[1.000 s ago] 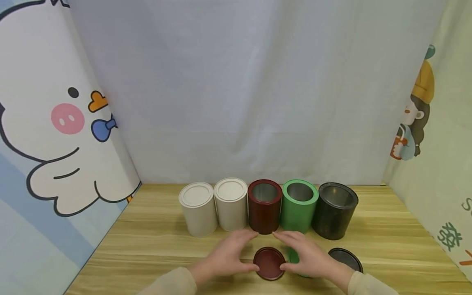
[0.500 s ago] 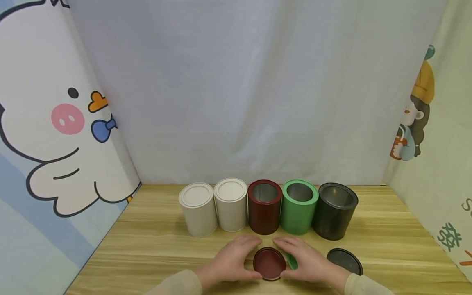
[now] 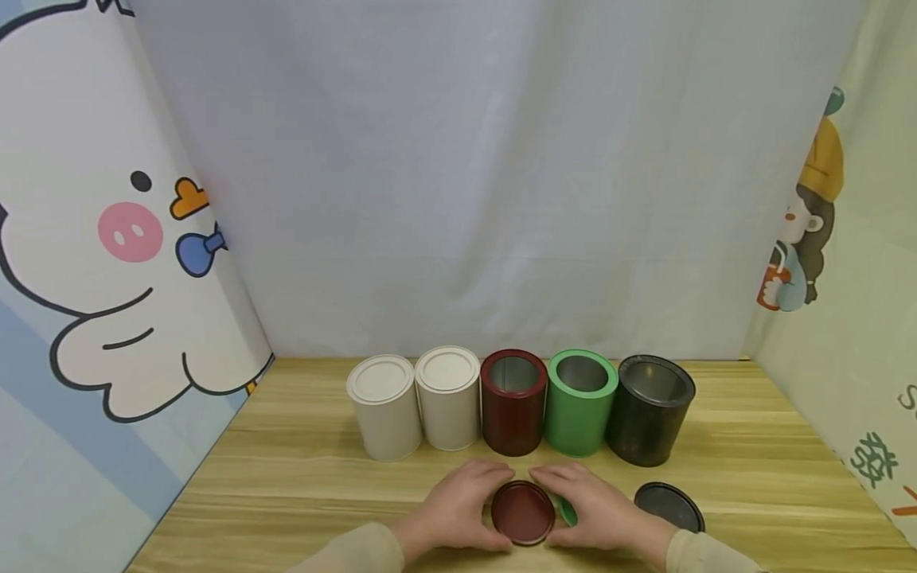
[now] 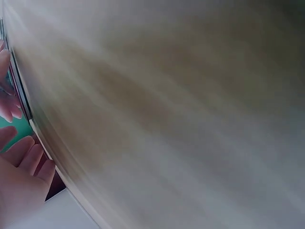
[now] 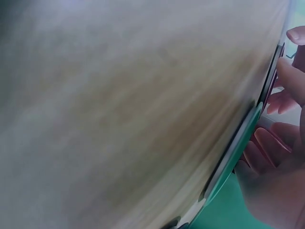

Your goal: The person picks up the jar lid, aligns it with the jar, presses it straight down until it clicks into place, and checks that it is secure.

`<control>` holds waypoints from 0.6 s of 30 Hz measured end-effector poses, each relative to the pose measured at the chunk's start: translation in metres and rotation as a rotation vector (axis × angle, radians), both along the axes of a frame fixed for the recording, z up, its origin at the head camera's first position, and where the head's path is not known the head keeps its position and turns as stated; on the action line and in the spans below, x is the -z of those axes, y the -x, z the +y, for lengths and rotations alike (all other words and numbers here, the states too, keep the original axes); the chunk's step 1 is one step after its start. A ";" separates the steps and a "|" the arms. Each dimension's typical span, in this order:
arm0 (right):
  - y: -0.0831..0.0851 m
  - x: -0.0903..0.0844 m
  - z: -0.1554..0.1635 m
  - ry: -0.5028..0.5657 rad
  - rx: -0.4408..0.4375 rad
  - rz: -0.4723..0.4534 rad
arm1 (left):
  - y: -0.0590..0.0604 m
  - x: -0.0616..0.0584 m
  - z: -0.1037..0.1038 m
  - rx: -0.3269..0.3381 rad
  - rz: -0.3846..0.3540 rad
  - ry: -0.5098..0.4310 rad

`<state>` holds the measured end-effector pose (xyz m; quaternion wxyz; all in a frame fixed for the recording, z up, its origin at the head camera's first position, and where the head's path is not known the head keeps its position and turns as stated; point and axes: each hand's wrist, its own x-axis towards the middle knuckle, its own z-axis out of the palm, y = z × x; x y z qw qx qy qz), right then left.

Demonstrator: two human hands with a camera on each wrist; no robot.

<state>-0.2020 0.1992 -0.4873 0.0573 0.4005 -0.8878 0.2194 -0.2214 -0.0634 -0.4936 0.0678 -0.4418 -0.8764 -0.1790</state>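
At lower centre, the left hand (image 3: 467, 508) and right hand (image 3: 593, 508) flank the red lid (image 3: 524, 513), thumbs spread from fingers, apparently to suit its roundness; contact is unclear.

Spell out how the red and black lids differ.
The red lid lies between the left hand and the right hand; the black lid lies farther right. In the head view, the red lid shows its whole face; the right forearm covers part of the black lid. Both are round and rest on the table.
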 end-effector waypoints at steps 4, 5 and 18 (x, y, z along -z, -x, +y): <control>0.001 0.002 0.000 -0.012 -0.008 0.021 | 0.001 0.002 0.000 0.003 0.001 -0.010; 0.001 0.002 0.000 -0.014 -0.008 0.019 | 0.002 0.002 0.000 0.007 0.002 -0.013; 0.005 0.006 -0.002 -0.034 -0.017 0.004 | 0.006 0.002 -0.002 0.046 -0.022 -0.011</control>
